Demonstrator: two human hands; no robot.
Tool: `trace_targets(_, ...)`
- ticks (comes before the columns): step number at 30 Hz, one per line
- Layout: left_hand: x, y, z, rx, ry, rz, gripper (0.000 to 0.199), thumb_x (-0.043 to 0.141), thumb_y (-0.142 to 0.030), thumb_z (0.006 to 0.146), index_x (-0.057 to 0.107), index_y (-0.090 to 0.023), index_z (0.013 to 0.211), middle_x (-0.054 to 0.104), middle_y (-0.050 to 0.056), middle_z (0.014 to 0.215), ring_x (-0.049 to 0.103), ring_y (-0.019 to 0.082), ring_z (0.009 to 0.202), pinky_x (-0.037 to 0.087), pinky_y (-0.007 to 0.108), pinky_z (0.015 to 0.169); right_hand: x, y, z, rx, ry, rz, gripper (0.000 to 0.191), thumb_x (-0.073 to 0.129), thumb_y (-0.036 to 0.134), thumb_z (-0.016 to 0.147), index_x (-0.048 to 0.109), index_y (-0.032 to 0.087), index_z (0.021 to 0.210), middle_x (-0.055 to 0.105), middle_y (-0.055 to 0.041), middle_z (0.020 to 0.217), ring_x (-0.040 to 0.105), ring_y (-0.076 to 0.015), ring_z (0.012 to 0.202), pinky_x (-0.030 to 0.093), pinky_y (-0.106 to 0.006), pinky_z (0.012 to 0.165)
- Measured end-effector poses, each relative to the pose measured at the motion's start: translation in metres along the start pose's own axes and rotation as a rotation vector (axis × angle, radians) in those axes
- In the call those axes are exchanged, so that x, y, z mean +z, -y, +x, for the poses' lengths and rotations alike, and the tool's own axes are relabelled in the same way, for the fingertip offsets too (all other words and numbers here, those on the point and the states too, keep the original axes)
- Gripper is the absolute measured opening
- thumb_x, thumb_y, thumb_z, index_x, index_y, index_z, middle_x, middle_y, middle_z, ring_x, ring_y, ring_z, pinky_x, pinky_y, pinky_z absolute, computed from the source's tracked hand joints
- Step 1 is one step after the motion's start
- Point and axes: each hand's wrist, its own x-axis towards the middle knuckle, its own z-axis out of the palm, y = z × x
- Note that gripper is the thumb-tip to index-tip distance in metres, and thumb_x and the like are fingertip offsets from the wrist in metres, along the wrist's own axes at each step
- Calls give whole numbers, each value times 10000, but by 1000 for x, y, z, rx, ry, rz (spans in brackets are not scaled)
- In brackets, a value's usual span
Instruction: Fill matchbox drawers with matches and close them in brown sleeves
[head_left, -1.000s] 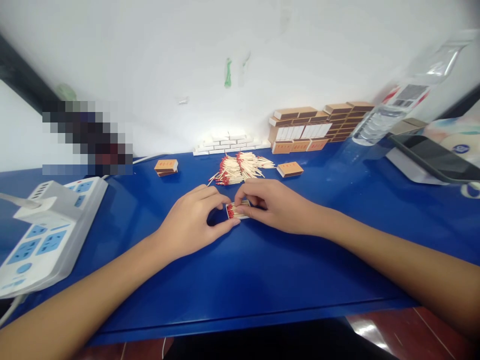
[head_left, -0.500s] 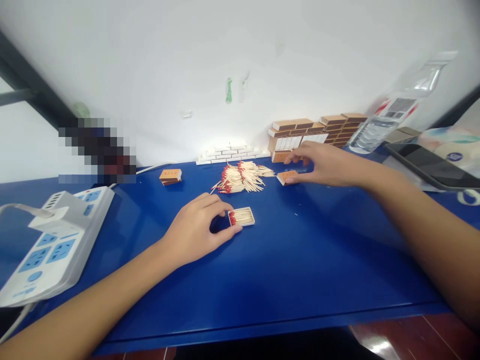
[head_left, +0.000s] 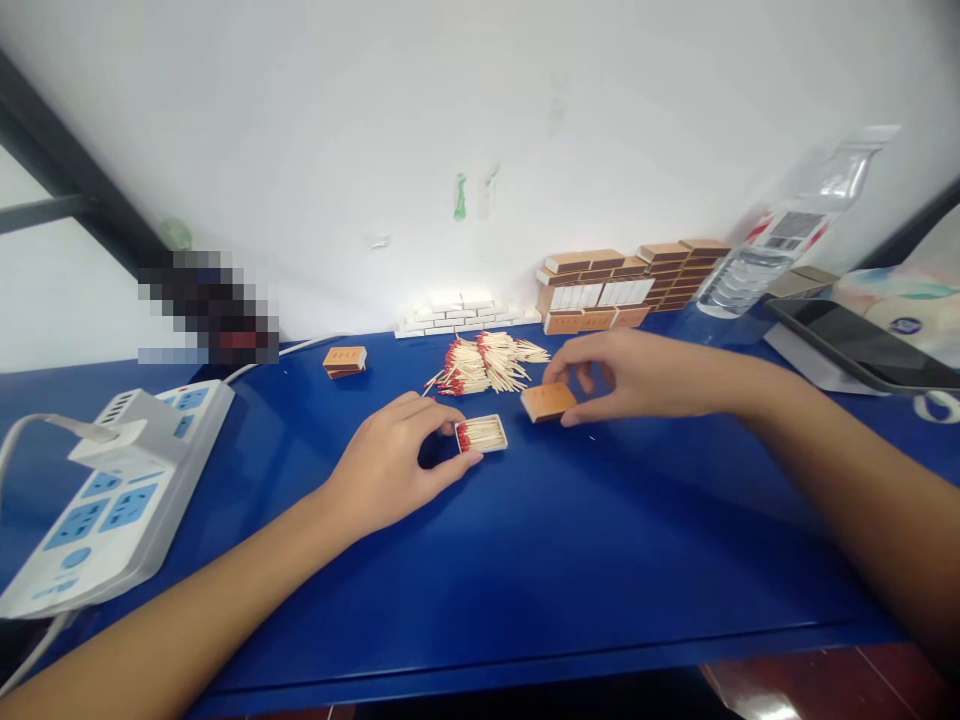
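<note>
My left hand (head_left: 394,455) holds a small white tray (head_left: 484,434) of red-tipped matches between thumb and fingers, on the blue table (head_left: 480,570). To its right, my right hand (head_left: 622,375) grips an orange matchbox sleeve (head_left: 548,401) by its right end. The sleeve is apart from the tray. Behind them lies a loose pile of matches (head_left: 487,362). Low rows of white trays (head_left: 465,313) stand against the wall. Orange and brown matchboxes (head_left: 600,285) are stacked at the back right, and a small stack of orange boxes (head_left: 345,361) sits at the back left.
A white power strip (head_left: 127,500) with a plugged-in charger and cable lies at the left. At the right, a clear plastic bottle (head_left: 795,225) leans by the stacks, beside a dark phone (head_left: 862,340) and a tissue pack (head_left: 907,310).
My right hand has brought the orange sleeve left and nearer, from beside the stacks towards the tray. My left hand has stayed on the match-filled tray.
</note>
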Motion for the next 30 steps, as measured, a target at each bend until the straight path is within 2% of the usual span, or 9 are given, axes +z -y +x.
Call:
trace_targets(3,0,1,-1,-21,-9,-3,263,761,-423,941,738,-206,1087,745,37,952,684,209,883,562,373,796,16,18,2,-82,21,20,481,781,589,822,752,226,1137,711,-44,883,629,-204,735,432,-324,654)
trace_targets(7,0,2,-1,-27,-21,-13,255,766,-428,936,748,-216,1078,742,38,944,692,203,864,564,363,779,26,22,5,-150,-24,47,451,786,561,840,742,217,1128,706,-38,878,626,-195,735,438,-319,655)
trace_targets(16,-1,1,1,-4,-24,8,244,760,-420,938,736,-205,1052,757,47,938,687,220,884,562,371,787,27,24,5,-177,-73,67,412,796,547,847,739,216,1086,685,-21,828,614,-181,697,433,-315,643)
trace_targets(30,-4,1,1,-37,-2,13,249,739,-415,939,711,-207,1073,727,41,950,675,207,846,534,350,766,25,32,0,-266,-147,80,398,772,549,884,767,235,1130,716,-40,896,607,-175,705,419,-309,633)
